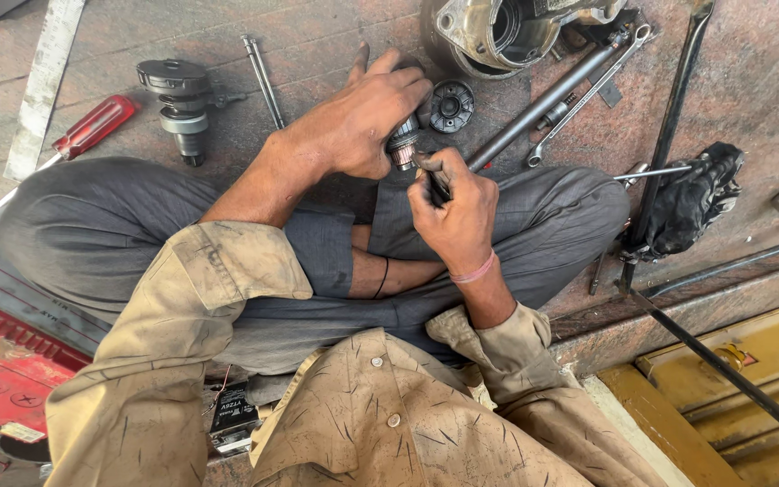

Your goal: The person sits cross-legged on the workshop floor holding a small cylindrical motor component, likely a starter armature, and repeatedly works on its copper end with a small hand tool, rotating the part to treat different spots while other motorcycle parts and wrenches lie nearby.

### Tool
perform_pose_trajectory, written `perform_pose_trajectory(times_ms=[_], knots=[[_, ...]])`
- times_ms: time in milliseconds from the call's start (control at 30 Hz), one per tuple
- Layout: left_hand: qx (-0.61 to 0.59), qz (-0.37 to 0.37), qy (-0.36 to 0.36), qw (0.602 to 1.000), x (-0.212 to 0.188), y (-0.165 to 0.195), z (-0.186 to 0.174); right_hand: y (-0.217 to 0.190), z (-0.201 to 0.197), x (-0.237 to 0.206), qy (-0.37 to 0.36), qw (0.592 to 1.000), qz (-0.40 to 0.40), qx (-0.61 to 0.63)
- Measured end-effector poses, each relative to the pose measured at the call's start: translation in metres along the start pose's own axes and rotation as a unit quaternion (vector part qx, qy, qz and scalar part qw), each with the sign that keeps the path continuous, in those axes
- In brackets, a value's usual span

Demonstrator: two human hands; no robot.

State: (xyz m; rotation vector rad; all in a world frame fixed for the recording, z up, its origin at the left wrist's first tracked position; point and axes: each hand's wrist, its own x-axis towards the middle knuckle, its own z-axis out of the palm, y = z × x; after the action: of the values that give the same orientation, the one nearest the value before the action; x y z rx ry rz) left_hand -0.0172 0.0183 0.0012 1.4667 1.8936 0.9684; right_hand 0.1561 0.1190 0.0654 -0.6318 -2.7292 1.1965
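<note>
Armature part (pixel 402 142), small, round and metallic with a ribbed end, sits right at the centre of the head view, held up above the person's crossed legs in grey trousers. Left hand (pixel 367 117) is wrapped around it from above, fingers curled tight over its top, so only the lower ribbed end peeks out. Right hand (pixel 455 209) comes in from below, fingers pinched shut on a thin dark tool (pixel 432 176), its tip touching the ribbed end of the part. A pink band circles that right wrist. Out on the stone floor beyond the hands, a black round cap (pixel 452 105) lies just beside the left hand's knuckles, and a shiny metal housing (pixel 498 32) stands further off at the top. A long steel bar (pixel 543 104) and a spanner (pixel 588 95) lie slanted beside each other near the housing. Over on the left, a red-handled screwdriver (pixel 94 126), a grey cylindrical motor piece (pixel 178 104) and two thin rods (pixel 263 81). Far right, a black rag (pixel 691 198) bunched on a long bar.
</note>
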Motion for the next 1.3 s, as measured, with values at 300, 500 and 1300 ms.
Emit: perform_pose_trajectory(times_ms=[300,500,1300], knots=[[-0.031,-0.002,0.001,1.000,0.000,0.004,0.000,0.010,0.024,-0.004,0.076,0.997,0.016,0.003],[-0.009,-0.009,-0.002,1.000,0.001,0.008,-0.001,0.019,0.040,-0.012,0.148,0.983,-0.103,0.022],[-0.007,-0.048,-0.054,0.997,-0.011,0.001,-0.007,-0.011,0.026,-0.009,0.050,0.996,-0.030,-0.071]])
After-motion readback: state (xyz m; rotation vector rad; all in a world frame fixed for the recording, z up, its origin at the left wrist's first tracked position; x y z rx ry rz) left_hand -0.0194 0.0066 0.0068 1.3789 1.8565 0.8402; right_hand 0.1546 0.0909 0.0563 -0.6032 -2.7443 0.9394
